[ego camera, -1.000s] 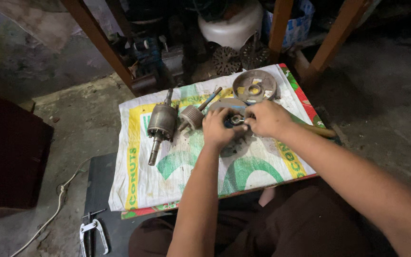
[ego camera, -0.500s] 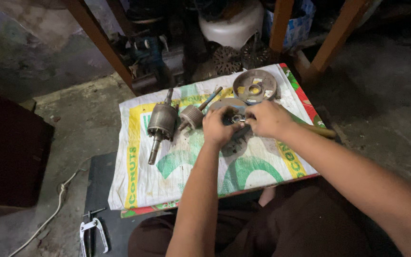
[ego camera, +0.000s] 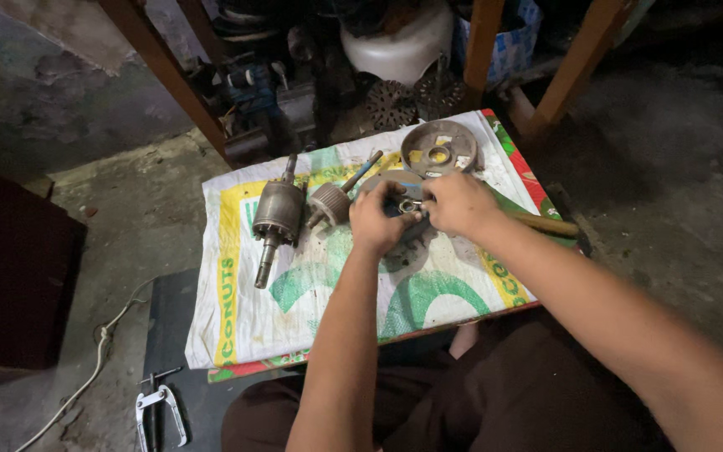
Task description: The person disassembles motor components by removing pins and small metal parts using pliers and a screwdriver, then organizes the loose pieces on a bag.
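The person sits on the floor with a white woven sack [ego camera: 328,310] spread out in front of them. Both hands meet over the middle of the sack. The left hand [ego camera: 378,222] is curled, and its fingers pinch a small shiny metal ring [ego camera: 409,206]. The right hand [ego camera: 459,203] is curled too, and its fingertips pinch the same ring from the other side — the two hands almost touch. Under the hands lies a round dark metal part [ego camera: 391,186], mostly hidden, so its shape is hard to tell.

To the left of the hands lie two motor pieces on the sack: a big grey rotor [ego camera: 276,219] with a long shaft, and a smaller ribbed rotor [ego camera: 330,201] just beside it. Behind the hands sits a round metal end plate [ego camera: 438,148] with holes in it. A wooden handle [ego camera: 546,223] pokes out from under the right forearm. Down on the floor, well apart from the sack, lies a small metal puller [ego camera: 159,412] — near a pale cord [ego camera: 98,364].
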